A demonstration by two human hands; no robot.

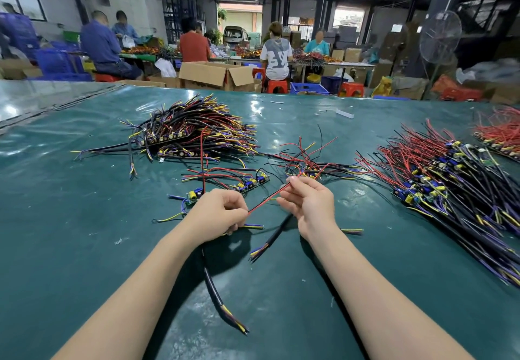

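Left hand [216,213] and right hand [306,205] pinch a thin red wire [268,198]; a multicoloured wired-board heap [194,131] lies far left, a second heap [450,185] lies right.

Body in view: two forearms, two hands. Left forearm [135,289] and right forearm [374,289] are bare all the way back to the near frame edge, and any sleeve line is out of shot. Left hand [216,213] and right hand [308,205] are bare too. Slim build, narrow wrists, smooth forearms. Fingers [295,184] are slender. The one nail that shows clearly, on the right thumb, is short with a pale natural tip. The wide-angle lens stretches both arms broad toward the near corners.
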